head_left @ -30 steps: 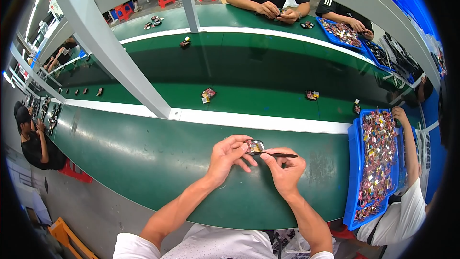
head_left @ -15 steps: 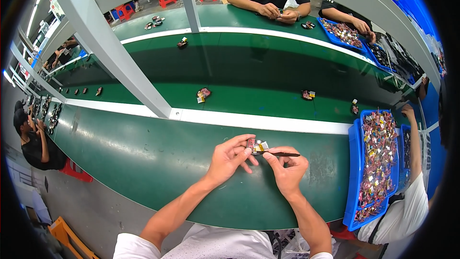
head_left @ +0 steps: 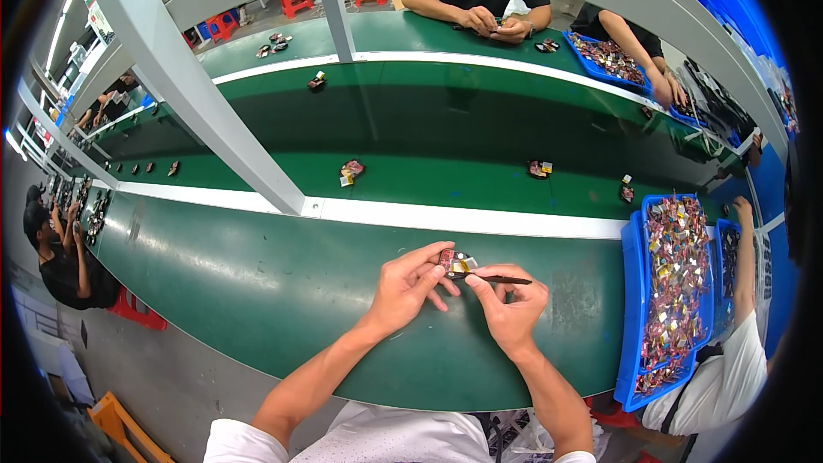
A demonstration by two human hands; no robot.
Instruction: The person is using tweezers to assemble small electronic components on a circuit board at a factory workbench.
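Note:
Between the thumb and fingers of my left hand (head_left: 399, 288) is a small electronic assembly (head_left: 449, 262), with a red circuit board in a dark housing and a white and yellow part on its right. My right hand (head_left: 516, 307) pinches a slim black tool (head_left: 512, 279). Its left end meets the assembly by the yellow strip; the exact contact is too small to make out. Both hands are above the green worktable (head_left: 257, 283), my left fingers partly hidden behind the assembly.
A blue tray (head_left: 632, 309) heaped with small red, white and yellow parts stands at my right. Beyond a white rail (head_left: 446, 220), a green conveyor belt (head_left: 429, 180) carries scattered assemblies (head_left: 351, 172). A grey post (head_left: 197, 94) rises at left. Co-workers sit across, right and far left.
Assemblies on the belt have shifted left. My hands and the tool have moved only slightly. Across the belt, a co-worker's arm at the upper right has reached further right.

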